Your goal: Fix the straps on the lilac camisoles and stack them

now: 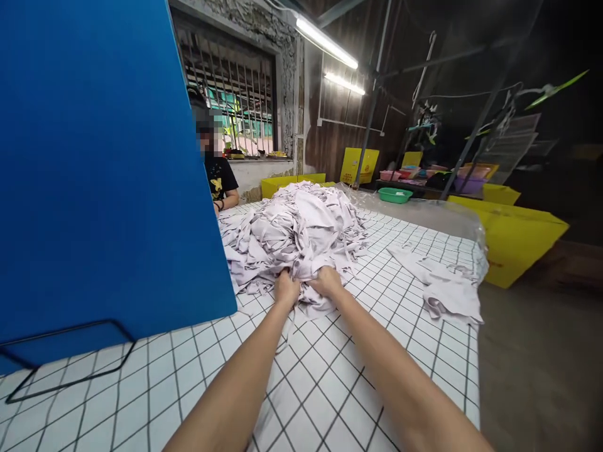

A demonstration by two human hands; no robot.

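Note:
A large heap of pale lilac-grey fabric pieces lies on a table covered with a white cloth with a black grid. Both my arms reach forward to the near edge of the heap. My left hand is closed on the fabric, its fingertips buried in the folds. Close beside it, my right hand also grips the fabric, with its fingers partly hidden under the cloth. Loose strips hang down between the two hands onto the table. A few separate fabric pieces lie flat near the table's right edge.
A tall blue panel stands on the left, with a black wire frame at its foot. Behind it sits a person in a black T-shirt. Yellow bins stand past the table's right side. A green basin sits at the back.

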